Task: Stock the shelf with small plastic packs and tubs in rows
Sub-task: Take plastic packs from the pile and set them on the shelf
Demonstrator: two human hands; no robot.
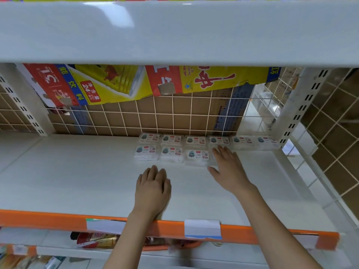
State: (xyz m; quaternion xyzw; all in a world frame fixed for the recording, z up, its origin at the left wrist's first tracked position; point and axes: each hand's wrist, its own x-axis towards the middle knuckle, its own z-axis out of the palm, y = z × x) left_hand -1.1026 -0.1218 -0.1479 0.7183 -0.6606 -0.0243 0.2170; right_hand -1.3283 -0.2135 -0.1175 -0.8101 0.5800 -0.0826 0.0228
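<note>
We look down into a white metal shelf with an orange front edge strip. Two paper price tags are stuck on the strip: a white one with a green corner towards the middle and a white one with a blue lower band further right. We cannot read any writing on them.

The small plastic packs sit at the back right of the shelf, against the wire grid back. The back row holds six packs side by side, reaching the right rear corner. In front of it a second row shows three packs, starting level with the back row's left end. Each pack is clear, with a white label bearing a round teal picture and a small red tag; the print is too small for us to read.

Behind the grid hangs flattened cardboard in red, yellow and blue, upside down, with large Chinese characters and the number 24 on a red patch.

Our left hand lies palm down on the bare shelf in front of the packs, fingers together and slightly bent, its grip holding nothing. Our right hand reaches further back, fingers stretched out flat and thumb spread, at the right end of the front row, fingertips at the back row. Whether it covers a pack we cannot tell; its grip closes on nothing.
</note>
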